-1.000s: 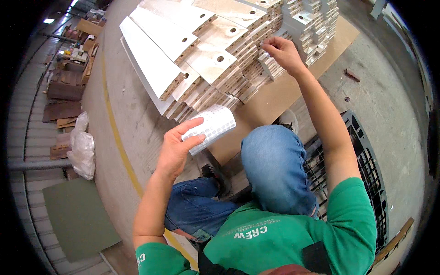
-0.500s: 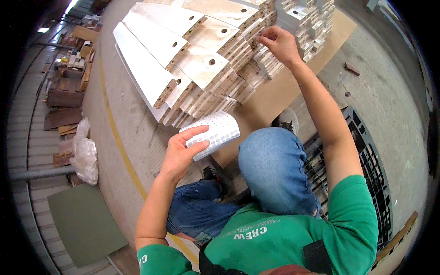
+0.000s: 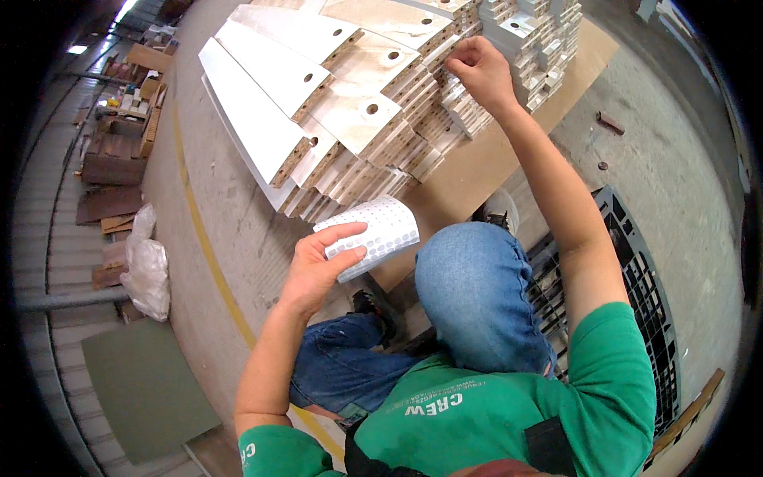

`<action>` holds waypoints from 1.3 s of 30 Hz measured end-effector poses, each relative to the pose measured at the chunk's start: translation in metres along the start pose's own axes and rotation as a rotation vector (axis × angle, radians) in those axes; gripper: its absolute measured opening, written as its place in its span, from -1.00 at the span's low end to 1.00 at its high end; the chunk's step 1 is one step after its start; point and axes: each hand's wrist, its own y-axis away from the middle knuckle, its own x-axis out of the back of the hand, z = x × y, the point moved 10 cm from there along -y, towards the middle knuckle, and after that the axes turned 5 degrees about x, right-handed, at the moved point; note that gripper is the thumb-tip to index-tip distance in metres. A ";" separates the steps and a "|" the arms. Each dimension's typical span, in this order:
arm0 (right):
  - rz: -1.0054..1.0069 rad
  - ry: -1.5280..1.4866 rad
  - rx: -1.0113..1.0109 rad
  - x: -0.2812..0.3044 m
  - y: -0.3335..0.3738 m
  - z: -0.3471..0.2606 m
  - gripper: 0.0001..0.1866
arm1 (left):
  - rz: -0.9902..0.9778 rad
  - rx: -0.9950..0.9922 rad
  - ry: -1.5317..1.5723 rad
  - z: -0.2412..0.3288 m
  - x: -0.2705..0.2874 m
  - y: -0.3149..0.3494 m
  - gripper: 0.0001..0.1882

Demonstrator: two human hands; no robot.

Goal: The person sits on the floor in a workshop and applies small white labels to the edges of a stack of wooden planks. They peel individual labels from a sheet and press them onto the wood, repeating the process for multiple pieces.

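Observation:
My left hand pinches a curled white sheet of round stickers between thumb and fingers, in front of the stack. Rows of pale dots cover the sheet, with grey ones along its near part. Reaching out to the far right, my right hand has thumb and forefinger pinched together at the drilled edges of the stacked panels. Whatever lies between those fingertips is too small to make out. The panels are white-faced and tapered, with raw chipboard edges and a dark round hole near many ends.
Brown board lies under the stack. A black plastic pallet is beside my raised knee. Small brown debris dots the floor at right. Clear plastic wrapping and a green sheet are at left.
My right hand has shifted slightly upward along the panel edges, fingers still pinched. The left hand and the sticker sheet have hardly moved.

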 end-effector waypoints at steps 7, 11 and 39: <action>0.036 0.179 0.045 0.024 -0.005 -0.011 -0.80 | 0.017 0.017 -0.046 0.001 0.001 0.003 -0.65; -0.052 -0.126 0.019 0.013 -0.005 -0.009 -0.81 | 0.013 -0.008 -0.036 0.002 0.002 0.003 -0.66; -0.064 -0.456 0.061 -0.001 -0.022 -0.048 -0.75 | -0.024 -0.001 -0.058 0.005 -0.004 0.002 -0.69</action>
